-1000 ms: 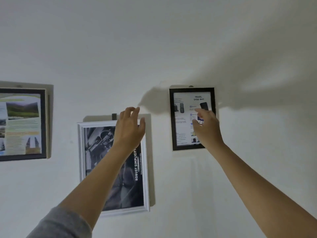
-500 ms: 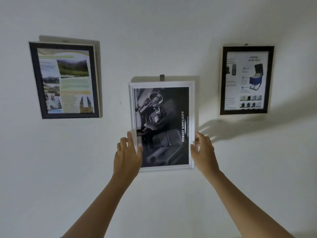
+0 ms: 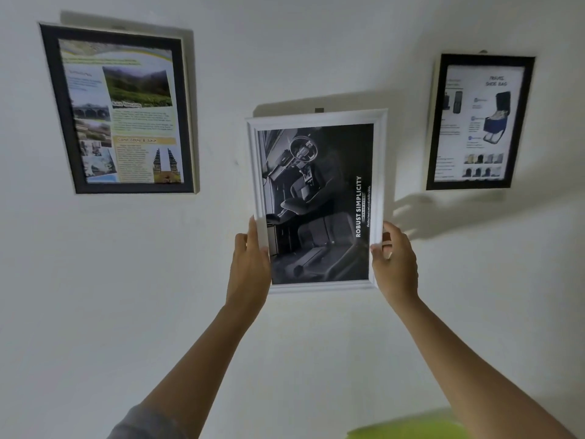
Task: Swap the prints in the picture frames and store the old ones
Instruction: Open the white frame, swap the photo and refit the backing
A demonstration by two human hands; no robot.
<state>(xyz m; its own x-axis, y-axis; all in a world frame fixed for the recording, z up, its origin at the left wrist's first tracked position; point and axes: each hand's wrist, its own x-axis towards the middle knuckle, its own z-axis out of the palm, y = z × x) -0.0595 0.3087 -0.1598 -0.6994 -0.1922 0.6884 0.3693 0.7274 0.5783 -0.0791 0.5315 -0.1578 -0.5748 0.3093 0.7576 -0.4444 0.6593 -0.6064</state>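
A white picture frame (image 3: 316, 117) with a black-and-white car-interior print reading "ROBUST SIMPLICITY" is in the middle of the wall, slightly tilted. My left hand (image 3: 250, 264) grips its lower left edge and my right hand (image 3: 394, 261) grips its lower right edge. A small dark hook (image 3: 319, 109) shows on the wall just above the frame's top edge. A black frame (image 3: 52, 106) with a colourful landscape print hangs at the upper left. Another black frame (image 3: 432, 128) with a "TRAVEL SHOE BAG" print hangs at the upper right.
The wall (image 3: 126, 280) is plain white. A yellow-green object (image 3: 411, 427) shows blurred at the bottom edge, right of centre. Shadows of my hands fall on the wall below the right frame.
My hands came down from the upper frames to the white frame's lower sides and closed on it. The frame now looks tilted and closer. The view has shifted to centre it.
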